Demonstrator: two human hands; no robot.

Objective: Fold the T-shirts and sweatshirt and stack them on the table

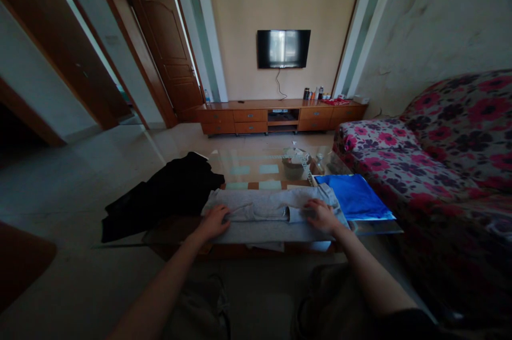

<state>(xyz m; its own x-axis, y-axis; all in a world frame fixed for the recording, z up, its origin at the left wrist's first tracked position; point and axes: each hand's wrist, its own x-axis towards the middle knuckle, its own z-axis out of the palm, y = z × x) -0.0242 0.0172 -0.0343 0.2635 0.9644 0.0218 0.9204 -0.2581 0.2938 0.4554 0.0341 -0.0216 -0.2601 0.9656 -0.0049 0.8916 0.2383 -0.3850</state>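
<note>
A grey garment (260,231), which looks like a long-sleeved top with folded-in parts, lies across the near side of the glass table. My left hand (216,221) rests on its left end, fingers spread over the cloth. On the right end lies my right hand (323,216), its fingers also apart and touching the fabric near a folded sleeve. Neither hand visibly lifts the cloth. To the left is a heap of black clothing (164,191) that hangs past the table edge. A flat blue folded garment (354,196) sits just right of the grey one.
The glass table (248,161) also bears a bowl-like container (294,161) and a small glass object (319,163) at its far right. A flowered sofa (400,164) stands on the right. Beyond are a low wooden cabinet (250,115) and a wall television (284,49).
</note>
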